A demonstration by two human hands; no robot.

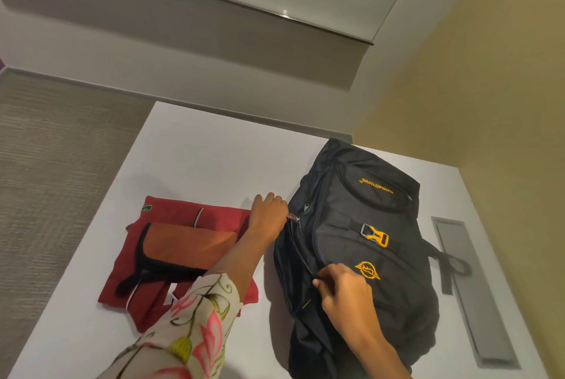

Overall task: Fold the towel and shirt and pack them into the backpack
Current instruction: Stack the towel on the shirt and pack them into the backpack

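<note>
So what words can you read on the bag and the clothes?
"CREATORS": yellow, upside down here, on the top pocket of the backpack.
"CR": inside the round yellow logo lower on the backpack.
Tiny letters beside "CREATORS": too small to read.
On the shirt: a green badge, no words to read.

Found the shirt [171, 213] at the table's [214, 158] left, with the towel [189, 244] stacked on it. Found the backpack [336, 225] just right of both, flat on the table, 1 strap [449, 271] trailing over a recessed plate [483, 317] farther right.
</note>
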